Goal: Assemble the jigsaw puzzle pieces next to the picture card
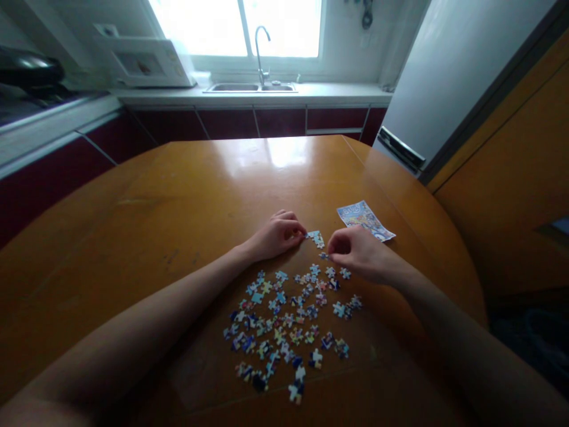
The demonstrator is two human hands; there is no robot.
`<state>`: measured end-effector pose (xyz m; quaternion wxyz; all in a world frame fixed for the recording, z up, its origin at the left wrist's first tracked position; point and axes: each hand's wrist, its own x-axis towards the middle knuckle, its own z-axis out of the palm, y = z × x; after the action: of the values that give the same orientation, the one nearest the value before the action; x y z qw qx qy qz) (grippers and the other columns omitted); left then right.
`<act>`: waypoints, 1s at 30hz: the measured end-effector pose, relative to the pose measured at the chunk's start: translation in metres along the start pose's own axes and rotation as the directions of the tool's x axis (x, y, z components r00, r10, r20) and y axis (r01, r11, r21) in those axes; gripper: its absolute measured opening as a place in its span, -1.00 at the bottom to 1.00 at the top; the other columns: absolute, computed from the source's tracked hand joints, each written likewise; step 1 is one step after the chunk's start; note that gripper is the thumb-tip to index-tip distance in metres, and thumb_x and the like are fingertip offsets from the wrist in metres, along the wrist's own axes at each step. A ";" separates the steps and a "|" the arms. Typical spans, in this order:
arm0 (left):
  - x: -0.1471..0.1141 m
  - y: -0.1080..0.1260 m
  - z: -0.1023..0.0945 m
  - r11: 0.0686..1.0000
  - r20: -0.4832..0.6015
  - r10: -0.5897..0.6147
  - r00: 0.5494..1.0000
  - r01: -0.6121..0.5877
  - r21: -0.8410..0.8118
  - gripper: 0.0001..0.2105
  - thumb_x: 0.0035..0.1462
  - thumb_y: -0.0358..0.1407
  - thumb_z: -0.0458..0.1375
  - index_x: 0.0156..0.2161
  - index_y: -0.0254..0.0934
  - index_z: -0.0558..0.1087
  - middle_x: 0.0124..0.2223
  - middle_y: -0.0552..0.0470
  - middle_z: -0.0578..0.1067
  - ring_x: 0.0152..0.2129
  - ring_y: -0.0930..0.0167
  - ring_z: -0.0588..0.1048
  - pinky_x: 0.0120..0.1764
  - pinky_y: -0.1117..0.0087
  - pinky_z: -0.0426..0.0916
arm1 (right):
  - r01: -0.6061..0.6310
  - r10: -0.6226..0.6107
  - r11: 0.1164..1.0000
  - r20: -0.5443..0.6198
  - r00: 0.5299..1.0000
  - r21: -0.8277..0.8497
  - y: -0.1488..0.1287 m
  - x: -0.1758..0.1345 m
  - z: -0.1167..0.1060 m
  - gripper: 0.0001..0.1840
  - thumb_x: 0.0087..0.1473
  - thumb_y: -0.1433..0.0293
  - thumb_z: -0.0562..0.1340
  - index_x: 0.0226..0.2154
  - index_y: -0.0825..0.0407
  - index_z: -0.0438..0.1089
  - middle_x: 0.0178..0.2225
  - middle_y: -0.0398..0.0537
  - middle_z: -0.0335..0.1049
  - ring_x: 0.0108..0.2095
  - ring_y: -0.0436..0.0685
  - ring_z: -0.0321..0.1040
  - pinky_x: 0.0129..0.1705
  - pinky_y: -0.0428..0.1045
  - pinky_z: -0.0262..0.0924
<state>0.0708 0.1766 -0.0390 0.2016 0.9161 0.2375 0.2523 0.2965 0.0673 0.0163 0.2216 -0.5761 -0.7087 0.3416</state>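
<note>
A few joined jigsaw pieces (pixel 317 238) form a small corner shape on the wooden table. At their left end my left hand (pixel 281 235) rests with thumb and forefinger pinched on a small puzzle piece at the edge of that shape. To the right, my right hand (pixel 358 254) is closed, its fingertips pinching a single jigsaw piece (pixel 323 255) just below the joined ones. Many loose jigsaw pieces (pixel 284 320), blue, yellow, pink and white, lie scattered nearer to me. A printed picture sheet (pixel 368 220) lies beyond my right hand, partly covered by it.
The round wooden table (pixel 191 184) fills most of the view. Behind it stand a counter with a sink (pixel 249 88) and faucet (pixel 259 53), and a white microwave (pixel 146 62) at the left. A fridge (pixel 453 71) stands at the right.
</note>
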 end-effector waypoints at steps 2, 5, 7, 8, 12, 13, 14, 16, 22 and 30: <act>0.000 -0.001 0.000 1.000 0.027 0.017 0.999 -0.017 -0.006 -0.85 0.25 -0.27 0.18 -0.24 -0.20 0.61 -0.34 0.00 0.45 -0.30 0.36 0.37 -0.15 0.30 0.30 | 0.014 -0.012 1.000 -0.134 0.991 0.011 0.009 0.011 0.001 -0.87 -0.04 0.58 0.26 -0.47 0.11 0.53 -0.49 -0.06 0.52 -0.45 0.02 0.37 -0.38 -0.08 0.21; 0.000 -0.003 0.002 0.999 0.049 0.049 0.998 -0.049 0.000 -0.84 0.27 -0.24 0.18 -0.20 -0.18 0.62 -0.33 0.00 0.46 -0.31 0.36 0.37 -0.17 0.30 0.30 | 0.066 -0.048 0.995 -0.224 0.973 0.073 0.021 0.024 0.008 -0.90 0.02 0.52 0.28 -0.42 0.11 0.55 -0.44 -0.02 0.56 -0.40 0.06 0.43 -0.32 -0.05 0.26; 0.000 -0.004 0.003 0.998 0.043 0.066 0.997 -0.066 0.002 -0.83 0.28 -0.23 0.17 -0.19 -0.17 0.62 -0.33 0.00 0.46 -0.31 0.36 0.37 -0.18 0.30 0.30 | 0.097 -0.076 0.992 -0.233 0.970 0.082 0.025 0.030 0.014 -0.89 0.04 0.51 0.27 -0.41 0.11 0.56 -0.42 -0.01 0.57 -0.40 0.06 0.44 -0.31 -0.04 0.27; 0.000 -0.005 0.003 0.997 0.038 0.072 0.997 -0.072 -0.001 -0.83 0.28 -0.23 0.17 -0.19 -0.17 0.61 -0.33 0.00 0.46 -0.31 0.36 0.38 -0.18 0.31 0.30 | 0.109 -0.088 0.991 -0.233 0.968 0.078 0.027 0.031 0.018 -0.88 0.05 0.50 0.27 -0.40 0.11 0.56 -0.41 -0.01 0.58 -0.39 0.07 0.45 -0.30 -0.04 0.27; -0.001 -0.006 0.004 0.997 0.019 0.077 0.997 -0.077 -0.020 -0.82 0.29 -0.22 0.16 -0.16 -0.16 0.61 -0.31 -0.01 0.46 -0.29 0.35 0.38 -0.18 0.31 0.32 | 0.138 -0.124 0.990 -0.246 0.961 0.041 0.027 0.035 0.028 -0.87 0.08 0.48 0.26 -0.37 0.09 0.57 -0.38 0.00 0.60 -0.37 0.07 0.46 -0.26 -0.02 0.28; -0.001 -0.006 0.004 0.996 0.019 0.080 0.997 -0.080 -0.028 -0.82 0.29 -0.22 0.16 -0.16 -0.16 0.61 -0.30 -0.02 0.47 -0.27 0.35 0.39 -0.18 0.31 0.33 | 0.142 -0.131 0.989 -0.245 0.961 0.029 0.028 0.036 0.030 -0.86 0.09 0.47 0.26 -0.36 0.09 0.58 -0.37 0.00 0.60 -0.37 0.08 0.47 -0.26 -0.02 0.28; -0.001 -0.005 0.004 0.996 0.021 0.084 0.996 -0.084 -0.037 -0.83 0.28 -0.22 0.17 -0.16 -0.15 0.61 -0.29 -0.02 0.47 -0.27 0.35 0.39 -0.18 0.32 0.33 | 0.145 -0.136 0.989 -0.243 0.960 0.016 0.028 0.036 0.031 -0.86 0.09 0.47 0.26 -0.35 0.09 0.58 -0.37 0.01 0.60 -0.36 0.08 0.47 -0.25 -0.02 0.28; -0.001 -0.004 0.003 0.994 0.031 0.095 0.995 -0.093 -0.056 -0.83 0.28 -0.22 0.18 -0.14 -0.14 0.61 -0.28 -0.02 0.47 -0.26 0.35 0.39 -0.18 0.32 0.34 | 0.143 -0.141 0.990 -0.245 0.959 -0.010 0.028 0.037 0.032 -0.85 0.10 0.47 0.26 -0.34 0.09 0.58 -0.36 0.02 0.61 -0.35 0.09 0.48 -0.24 -0.02 0.28; -0.001 0.000 0.001 0.993 0.030 0.103 0.994 -0.101 -0.068 -0.82 0.24 -0.17 0.23 -0.13 -0.14 0.61 -0.26 -0.02 0.47 -0.23 0.34 0.40 -0.14 0.31 0.35 | 0.143 -0.144 0.989 -0.257 0.956 -0.021 0.026 0.036 0.032 -0.87 0.09 0.48 0.27 -0.35 0.11 0.57 -0.37 0.03 0.60 -0.35 0.09 0.48 -0.25 -0.02 0.28; -0.002 0.001 0.001 0.989 -0.051 0.133 0.990 -0.136 -0.058 -0.83 0.24 -0.18 0.23 -0.13 -0.16 0.59 -0.23 -0.03 0.52 -0.22 0.34 0.42 -0.12 0.28 0.36 | 0.194 -0.134 0.968 -0.326 0.936 0.158 0.021 0.037 0.030 -0.89 0.07 0.41 0.29 -0.39 0.10 0.54 -0.42 -0.03 0.57 -0.39 0.06 0.43 -0.33 -0.04 0.26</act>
<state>0.0698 0.1743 -0.0397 0.2064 0.9173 0.1720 0.2941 0.2808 0.0982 -0.0219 0.4121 -0.5380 -0.6751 0.2913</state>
